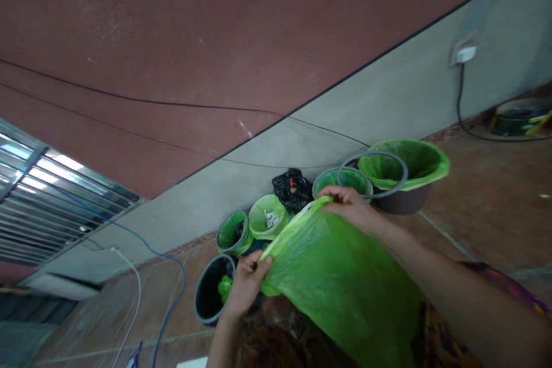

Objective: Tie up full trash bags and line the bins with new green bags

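Note:
I hold a translucent green plastic bag (340, 282) stretched between both hands, low in the head view. My left hand (246, 282) pinches the bag's rim at its left end. My right hand (353, 207) grips the rim at the upper right. Just beyond the hands, several small bins stand on the floor by the wall: a dark unlined bin (211, 296) with a green wad inside, two green-lined bins (233, 233) (268, 217), another lined bin (342, 179), and a larger lined bin (405, 175) with a loose grey ring (373, 175) leaning on it.
A knotted black bag (292, 188) lies against the grey wall base. White and blue cables (172, 276) run across the tiled floor at left. A cord hangs from a wall socket (464, 54) at upper right. A louvred shutter (47, 201) is at far left.

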Available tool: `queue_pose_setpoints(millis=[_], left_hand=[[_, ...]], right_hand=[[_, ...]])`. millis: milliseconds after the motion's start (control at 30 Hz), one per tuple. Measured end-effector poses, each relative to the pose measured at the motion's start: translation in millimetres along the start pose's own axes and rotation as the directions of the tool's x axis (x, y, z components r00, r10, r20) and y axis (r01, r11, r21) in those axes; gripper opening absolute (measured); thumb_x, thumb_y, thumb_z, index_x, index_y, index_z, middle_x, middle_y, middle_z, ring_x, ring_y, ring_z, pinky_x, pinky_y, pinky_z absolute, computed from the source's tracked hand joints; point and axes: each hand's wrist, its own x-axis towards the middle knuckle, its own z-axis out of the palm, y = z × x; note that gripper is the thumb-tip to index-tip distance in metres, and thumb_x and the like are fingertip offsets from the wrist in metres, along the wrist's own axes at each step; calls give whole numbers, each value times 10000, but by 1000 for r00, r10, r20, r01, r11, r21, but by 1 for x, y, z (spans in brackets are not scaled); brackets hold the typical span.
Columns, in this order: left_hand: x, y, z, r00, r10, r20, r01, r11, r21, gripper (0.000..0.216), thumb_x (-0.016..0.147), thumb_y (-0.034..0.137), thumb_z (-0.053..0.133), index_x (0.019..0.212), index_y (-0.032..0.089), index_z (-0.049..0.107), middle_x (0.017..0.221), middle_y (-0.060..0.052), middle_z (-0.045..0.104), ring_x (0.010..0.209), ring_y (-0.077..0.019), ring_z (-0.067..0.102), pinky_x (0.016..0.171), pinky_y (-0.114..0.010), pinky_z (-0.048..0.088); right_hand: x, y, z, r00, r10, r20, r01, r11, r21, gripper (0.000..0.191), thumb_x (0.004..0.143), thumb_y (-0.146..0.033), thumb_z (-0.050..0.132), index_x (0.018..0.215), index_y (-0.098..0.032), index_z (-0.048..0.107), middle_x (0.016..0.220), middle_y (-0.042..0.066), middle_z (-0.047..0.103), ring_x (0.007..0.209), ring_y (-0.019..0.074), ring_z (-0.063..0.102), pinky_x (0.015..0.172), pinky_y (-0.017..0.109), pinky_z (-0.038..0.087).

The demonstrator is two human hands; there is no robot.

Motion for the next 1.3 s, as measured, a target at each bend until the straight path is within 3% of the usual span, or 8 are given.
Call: queue_pose_setpoints(millis=[200,367,500,600,833,1000,1200,1300], left_hand=[[-4,18,-15,995,64,-74,-63,998,19,429,746,573,744,747,149,679,671,2,629,621,-115,524,626,-224,437],[9,33,9,993,50,107,-61,993,100,461,817,593,665,731,140,660,658,0,595,598,-109,486,576,-222,382],[24,40,33,965,67,254,-123,969,213,467,856,589,617,734,141,657,637,13,553,578,-96,430,550,-219,329],[30,45,43,952,95,291,-188,933,308,440,876,562,597,728,151,656,623,23,534,571,-98,406,547,-225,316],[34,36,39,953,296,66,-294,853,430,194,871,293,600,844,192,763,885,-33,724,851,-188,623,795,-256,446],[36,17,26,955,196,-222,-166,976,144,238,772,326,719,945,178,789,963,-63,778,881,-219,671,819,-298,497],[17,26,16,998,54,-8,-54,960,-274,369,677,498,828,717,146,728,684,-33,711,652,-159,620,701,-290,492],[12,33,20,999,37,-28,-44,935,-352,444,588,542,876,632,145,682,623,-13,667,598,-129,584,661,-265,478]], right_hand=[[6,5,-20,985,-147,-94,110,942,-316,278,673,-201,601,932,-201,703,928,40,716,881,217,647,828,353,503],[-14,-12,5,946,-229,232,306,866,-394,623,757,-257,657,1374,-242,569,1393,79,594,1194,271,589,1017,410,457],[-23,-13,32,900,-216,377,367,844,-391,481,788,-413,723,1225,-217,679,1217,96,697,1119,267,619,989,399,456],[-20,-9,37,907,-133,399,278,901,-332,272,870,-429,624,899,-183,737,854,39,725,797,175,636,752,290,479],[-13,-20,17,951,-42,307,98,981,-170,325,837,-463,626,720,-161,652,631,-27,559,609,100,476,572,220,369],[-15,-20,7,969,9,248,32,986,-163,363,810,-514,649,713,-164,643,627,-30,522,589,96,433,551,229,337],[-8,-7,-3,997,38,70,-20,970,-241,376,821,-534,612,711,-176,640,595,-25,521,564,113,448,523,240,333],[-6,-4,1,997,-73,-9,65,938,-339,337,853,-501,596,806,-179,684,726,17,646,676,155,561,594,261,415]])
